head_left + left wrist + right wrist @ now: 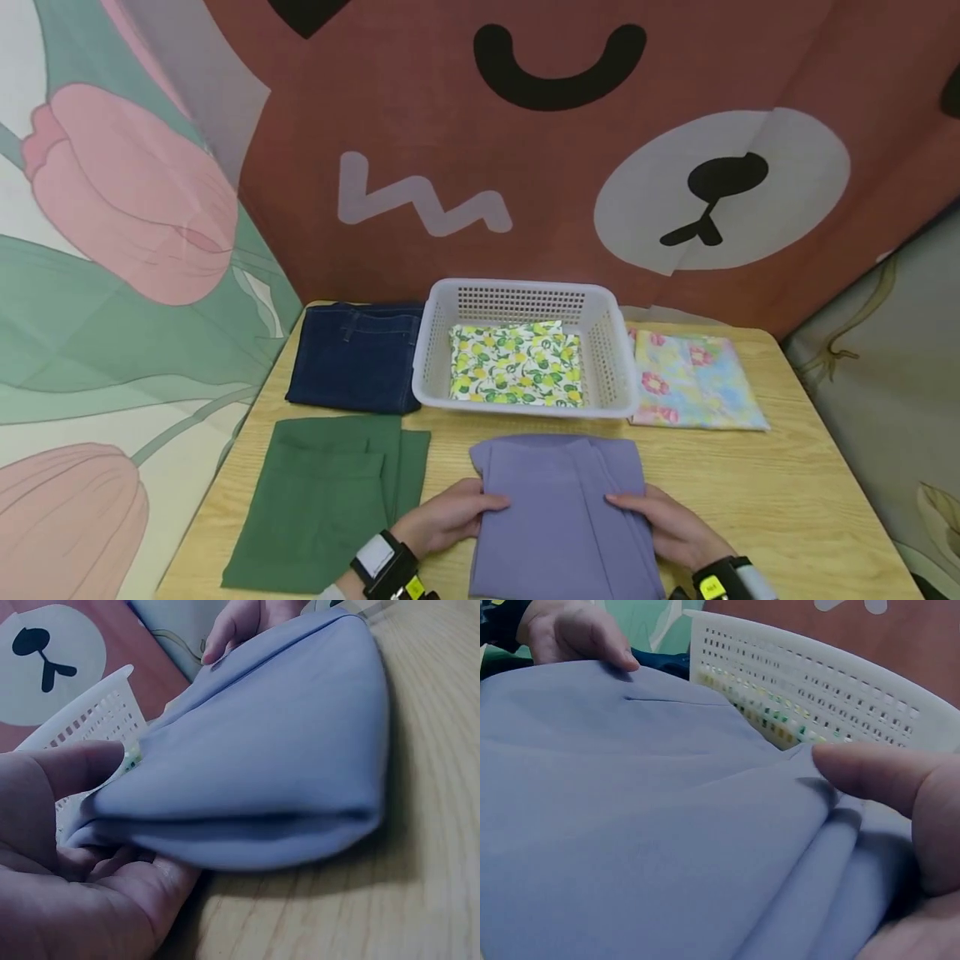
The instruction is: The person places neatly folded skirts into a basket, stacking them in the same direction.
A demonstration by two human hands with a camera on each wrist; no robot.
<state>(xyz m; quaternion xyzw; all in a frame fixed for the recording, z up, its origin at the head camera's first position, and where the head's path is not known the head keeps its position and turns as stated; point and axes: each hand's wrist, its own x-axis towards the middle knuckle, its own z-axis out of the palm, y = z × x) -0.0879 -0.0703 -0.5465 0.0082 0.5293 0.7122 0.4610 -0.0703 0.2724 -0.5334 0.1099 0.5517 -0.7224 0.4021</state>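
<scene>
A folded purple cloth [558,517] is held at its two sides, in front of the white basket. My left hand [450,517] grips its left edge, thumb on top and fingers underneath, as the left wrist view shows. On the right edge my right hand [678,525] pinches the cloth the same way, its thumb [870,769] over the folded layers. In the left wrist view the purple cloth [255,750] stands raised over the wooden table at its near end. The fingers under the cloth are partly hidden.
A white plastic basket [525,410] at the back holds a folded lemon-print cloth [517,367]. Folded dark blue jeans [356,358] lie left of it, a folded pastel floral cloth [693,379] right. Folded green cloth [322,500] lies at the left on the wooden table [780,500].
</scene>
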